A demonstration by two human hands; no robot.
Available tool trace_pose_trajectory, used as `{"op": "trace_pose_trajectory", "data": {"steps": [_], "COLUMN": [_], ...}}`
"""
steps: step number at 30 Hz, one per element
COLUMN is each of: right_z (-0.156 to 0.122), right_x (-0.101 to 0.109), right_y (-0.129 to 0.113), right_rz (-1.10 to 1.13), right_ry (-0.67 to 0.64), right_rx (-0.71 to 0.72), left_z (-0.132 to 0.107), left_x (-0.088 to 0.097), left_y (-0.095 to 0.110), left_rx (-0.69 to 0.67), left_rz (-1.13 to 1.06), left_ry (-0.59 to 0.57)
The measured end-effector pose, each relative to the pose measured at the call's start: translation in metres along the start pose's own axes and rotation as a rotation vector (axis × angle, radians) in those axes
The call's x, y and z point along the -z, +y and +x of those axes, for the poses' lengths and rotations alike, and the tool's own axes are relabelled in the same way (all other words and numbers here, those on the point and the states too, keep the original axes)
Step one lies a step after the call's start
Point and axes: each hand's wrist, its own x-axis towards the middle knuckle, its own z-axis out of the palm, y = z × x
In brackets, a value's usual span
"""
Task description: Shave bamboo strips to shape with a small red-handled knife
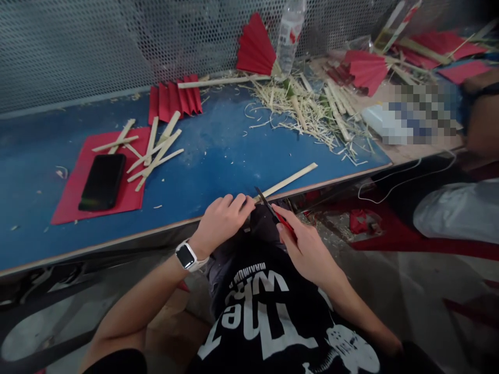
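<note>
My left hand (224,221) is closed on the near end of a pale bamboo strip (290,179), at the front edge of the blue table (218,161). The strip's far end points up and to the right over the tabletop. In my right hand (302,241) is a knife (284,221) with a red handle, the fingers wrapped round it. Its dark blade lies across the strip, just right of my left fingers; I cannot tell how deep it bites. Several cut bamboo strips (159,153) lie crossed on the table to the left.
A black phone (102,182) rests on red paper (70,200) at the left. Pleated red paper (166,101), a red fan (257,47), a plastic bottle (290,39) and a heap of bamboo shavings (280,104) line the back. Another person's arm (483,119) is at the right.
</note>
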Motion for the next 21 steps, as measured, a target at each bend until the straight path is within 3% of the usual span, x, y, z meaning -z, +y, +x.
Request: {"op": "trace_pose_trajectory", "data": {"steps": [4,7,10,12,15,16,17,19,20,21], "right_z": [0.002,0.007,0.01,0.009,0.008,0.008,0.009,0.009,0.009,0.009], "right_x": [-0.006,-0.011,-0.014,-0.014,-0.012,-0.011,-0.011,-0.01,-0.009,-0.009], "right_y": [0.0,0.002,0.004,0.006,0.007,0.007,0.007,0.007,0.007,0.007], "right_rz": [0.001,-0.006,-0.012,-0.02,-0.048,-0.057,-0.063,-0.068,-0.068,-0.066], "right_ry": [0.006,0.012,0.005,-0.007,0.009,0.016,0.016,0.003,-0.006,-0.013], "right_rx": [0.0,0.007,0.015,0.022,0.027,0.028,0.028,0.024,0.018,0.011], "left_z": [0.004,0.007,-0.003,-0.023,-0.071,-0.089,-0.107,-0.139,-0.152,-0.161], "left_x": [-0.01,-0.007,0.009,0.01,-0.025,-0.046,-0.069,-0.113,-0.132,-0.146], "left_y": [-0.02,-0.024,-0.005,0.017,0.038,0.037,0.031,0.009,-0.001,-0.009], "left_rx": [-0.079,0.01,0.083,-0.024,-0.361,-0.332,-0.189,0.373,0.69,0.846], "left_rz": [-0.052,-0.201,-0.418,-0.639,-0.902,-0.918,-0.897,-0.797,-0.714,-0.639], "left_ry": [0.021,0.023,0.04,0.012,-0.154,-0.266,-0.383,-0.56,-0.572,-0.556]}}
